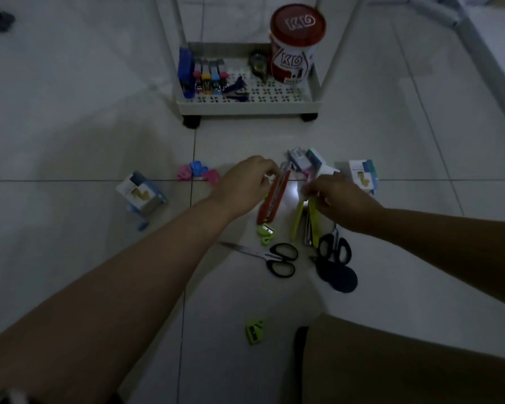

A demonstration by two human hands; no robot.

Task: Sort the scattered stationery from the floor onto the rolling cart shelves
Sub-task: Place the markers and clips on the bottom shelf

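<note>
Nearest you, a green sharpener (254, 332) and black scissors (280, 259) lie on the floor. Your left hand (242, 186) pinches the top of a long red cutter (271, 201); your right hand (340, 201) pinches a yellow cutter (299, 218). Farther off, the cart's bottom tray (247, 106) holds staplers (209, 77), a blue box (186, 72) and a red-lidded can (295, 45).

Dim, underexposed. My hands (242, 185) slightly motion-blurred. Small glare patch on floor tile (293, 191) between them. Wide-angle bending at edges.

Dim light falls on a pale tiled floor (85, 83) with dark grout lines.
</note>
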